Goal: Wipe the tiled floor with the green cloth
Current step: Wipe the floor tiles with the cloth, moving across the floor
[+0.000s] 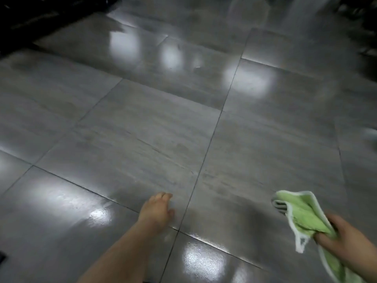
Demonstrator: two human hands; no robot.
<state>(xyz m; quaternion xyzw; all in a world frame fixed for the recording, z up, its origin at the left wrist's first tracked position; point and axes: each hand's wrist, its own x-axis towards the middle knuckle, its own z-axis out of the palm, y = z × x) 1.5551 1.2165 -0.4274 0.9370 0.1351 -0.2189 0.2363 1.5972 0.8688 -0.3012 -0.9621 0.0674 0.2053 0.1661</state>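
The green cloth [302,217], edged in white, is bunched in my right hand [346,240] at the lower right. Its free end sticks out to the upper left and seems to hang just above the floor. My left hand [157,211] rests palm down on the grey tiled floor [142,123] at the lower middle, with its fingers apart and nothing in it. The glossy tiles carry several bright light reflections, and dark grout lines run between them.
Dark furniture or objects [30,19] line the far left edge of the floor, and more dark shapes [363,27] stand at the far right. A pale blurred object [370,135] sits at the right edge. A small dark thing [2,257] shows at the lower left.
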